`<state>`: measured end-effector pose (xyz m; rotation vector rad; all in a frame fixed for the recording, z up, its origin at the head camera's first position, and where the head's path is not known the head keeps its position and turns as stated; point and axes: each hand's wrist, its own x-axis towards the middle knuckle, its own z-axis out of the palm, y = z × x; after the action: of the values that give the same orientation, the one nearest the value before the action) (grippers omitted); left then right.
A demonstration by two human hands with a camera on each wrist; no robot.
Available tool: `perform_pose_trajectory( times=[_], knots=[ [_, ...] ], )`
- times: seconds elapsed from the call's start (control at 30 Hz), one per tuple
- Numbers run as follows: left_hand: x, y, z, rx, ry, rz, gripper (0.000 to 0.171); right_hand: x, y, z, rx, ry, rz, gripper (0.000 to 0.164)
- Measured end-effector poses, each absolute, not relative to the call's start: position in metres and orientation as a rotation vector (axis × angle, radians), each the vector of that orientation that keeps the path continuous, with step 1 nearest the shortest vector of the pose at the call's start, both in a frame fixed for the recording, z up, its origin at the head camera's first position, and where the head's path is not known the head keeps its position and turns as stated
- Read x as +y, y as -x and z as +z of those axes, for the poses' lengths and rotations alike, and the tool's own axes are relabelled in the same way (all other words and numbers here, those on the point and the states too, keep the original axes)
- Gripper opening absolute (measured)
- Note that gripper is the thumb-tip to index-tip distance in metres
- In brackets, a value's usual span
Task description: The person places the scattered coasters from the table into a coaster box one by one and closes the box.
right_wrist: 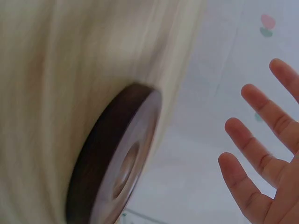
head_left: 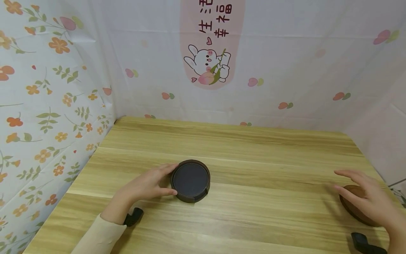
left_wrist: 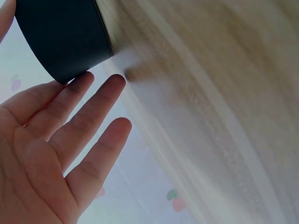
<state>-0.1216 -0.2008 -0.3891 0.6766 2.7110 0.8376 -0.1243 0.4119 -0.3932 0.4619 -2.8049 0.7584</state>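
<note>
A round black coaster holder [head_left: 190, 180] with a stitched dark coaster on top sits left of the table's middle. My left hand [head_left: 149, 184] is at its left side, thumb and fingertips right at the rim. In the left wrist view the holder's dark side wall [left_wrist: 65, 37] shows beyond the spread, nearly straight fingers [left_wrist: 86, 119]. At the far right, my right hand [head_left: 364, 195] is above a round brown wooden disc [head_left: 352, 208] and partly hides it. The right wrist view shows the disc's thick edge [right_wrist: 105, 144] and round centre detail, apart from the straight, spread fingers [right_wrist: 266, 107].
The light wood-grain table [head_left: 253, 211] meets a pale printed cloth backdrop [head_left: 285, 63] at the back and a floral cloth [head_left: 54, 106] on the left. Black wrist-worn pieces [head_left: 134, 216] show beneath both wrists. The disc lies near the table's right edge.
</note>
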Motion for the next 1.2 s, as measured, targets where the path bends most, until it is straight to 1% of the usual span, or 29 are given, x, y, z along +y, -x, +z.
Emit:
perform_pose_trajectory(
  times=[0.13, 0.3, 0.57, 0.73, 0.97, 1.2],
  knots=[
    [-0.201, 0.122, -0.39, 2.706, -0.669, 0.835, 0.089, 0.425, 0.117, -0.401, -2.825, -0.387, 0.692, 0.052],
    [-0.201, 0.122, -0.39, 2.707, -0.672, 0.834, 0.089, 0.442, 0.11, -0.412, -2.818, -0.379, 0.656, 0.058],
    [-0.201, 0.123, -0.39, 2.703, -0.685, 0.843, 0.089, 0.457, 0.104, -0.414, -2.965, -0.233, 0.545, 0.068],
    [-0.201, 0.123, -0.39, 2.702, -0.691, 0.84, 0.089, 0.463, 0.102, -0.418, -2.98, -0.231, 0.593, 0.067],
    [-0.201, 0.123, -0.39, 2.707, -0.69, 0.831, 0.089, 0.469, 0.099, -0.427, -3.012, -0.234, 0.644, 0.072],
    [-0.202, 0.122, -0.389, 2.707, -0.681, 0.821, 0.09, 0.474, 0.099, -0.431, -3.125, -0.166, 0.652, 0.073]
  ],
)
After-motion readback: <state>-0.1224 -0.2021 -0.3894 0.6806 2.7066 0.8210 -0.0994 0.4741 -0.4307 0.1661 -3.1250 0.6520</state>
